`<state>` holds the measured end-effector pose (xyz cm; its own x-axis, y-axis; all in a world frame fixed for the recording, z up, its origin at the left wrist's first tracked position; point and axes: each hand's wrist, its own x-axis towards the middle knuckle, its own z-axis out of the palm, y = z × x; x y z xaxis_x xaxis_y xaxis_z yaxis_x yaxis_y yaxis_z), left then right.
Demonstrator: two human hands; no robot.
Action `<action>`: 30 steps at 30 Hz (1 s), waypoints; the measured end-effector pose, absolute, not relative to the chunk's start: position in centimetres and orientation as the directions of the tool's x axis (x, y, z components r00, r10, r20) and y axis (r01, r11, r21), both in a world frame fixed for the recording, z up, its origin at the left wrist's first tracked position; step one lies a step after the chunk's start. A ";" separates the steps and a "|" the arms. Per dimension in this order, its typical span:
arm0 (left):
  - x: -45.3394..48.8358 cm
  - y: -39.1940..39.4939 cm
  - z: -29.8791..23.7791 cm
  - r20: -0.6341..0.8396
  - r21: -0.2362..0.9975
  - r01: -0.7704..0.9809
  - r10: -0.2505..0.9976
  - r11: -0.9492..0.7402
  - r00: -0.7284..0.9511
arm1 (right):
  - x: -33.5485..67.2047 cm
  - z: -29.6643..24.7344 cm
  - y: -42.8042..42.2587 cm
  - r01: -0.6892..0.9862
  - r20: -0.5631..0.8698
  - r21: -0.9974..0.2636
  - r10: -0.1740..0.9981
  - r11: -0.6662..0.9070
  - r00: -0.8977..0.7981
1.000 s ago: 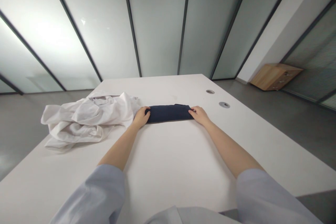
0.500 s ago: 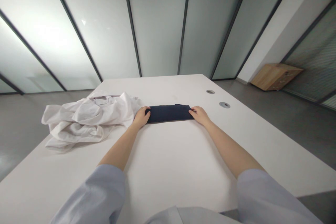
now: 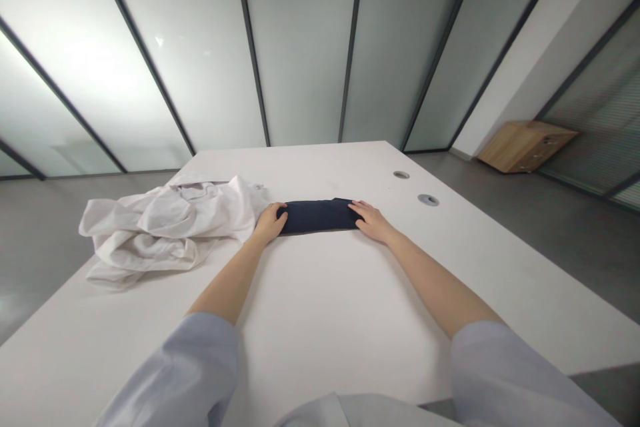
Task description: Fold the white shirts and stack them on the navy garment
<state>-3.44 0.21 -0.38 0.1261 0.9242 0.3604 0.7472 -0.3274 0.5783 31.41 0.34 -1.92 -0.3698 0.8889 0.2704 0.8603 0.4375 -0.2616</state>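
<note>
A dark navy cloth (image 3: 320,216), folded into a flat, narrow rectangle, lies crosswise on the white table (image 3: 320,320). At its left end, my left hand (image 3: 270,223) has its fingers and thumb closed around the edge. My right hand (image 3: 374,221) rests on the opposite end with fingers stretched out over the top and the thumb by the near edge. The cloth's two end edges are partly hidden beneath my hands. Just left of my left hand, a crumpled white garment (image 3: 180,220) lies in a loose heap.
Two round cable holes are set in the table at the right, the nearer one a grey grommet (image 3: 429,200). The white garment hangs over the table's left edge. Behind stands a frosted glass partition (image 3: 305,47); a wooden cabinet (image 3: 525,145) is on the floor at far right.
My right hand has shifted slightly left onto the cloth, and its fingers have gone from pinching the right end to lying flat over it. My left hand and the cloth look unmoved.
</note>
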 end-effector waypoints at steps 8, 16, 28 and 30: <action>-3.3 -0.1 -0.4 0.363 0.553 0.744 0.912 -0.375 0.190 | 30.3 0.1 -0.9 0.874 0.295 -0.204 0.879 0.441 -0.375; -3.4 0.4 -1.1 0.379 0.521 0.801 0.921 -0.296 0.094 | 28.9 0.5 -2.2 0.826 0.279 -0.116 0.817 0.551 -0.505; -3.4 0.5 -1.2 0.415 0.539 0.783 0.907 -0.311 0.074 | 27.0 -0.9 -2.2 0.797 0.146 -0.179 0.817 0.577 -0.558; -3.5 0.6 -1.4 0.420 0.542 0.781 0.905 -0.311 0.068 | 27.2 -1.1 -1.7 0.829 0.152 -0.179 0.847 0.530 -0.509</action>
<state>-3.50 0.61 -1.38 0.0685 0.9049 0.4200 0.7809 -0.3106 0.5419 27.19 -1.68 -1.05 -0.5091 0.8472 0.1518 0.8288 0.5301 -0.1788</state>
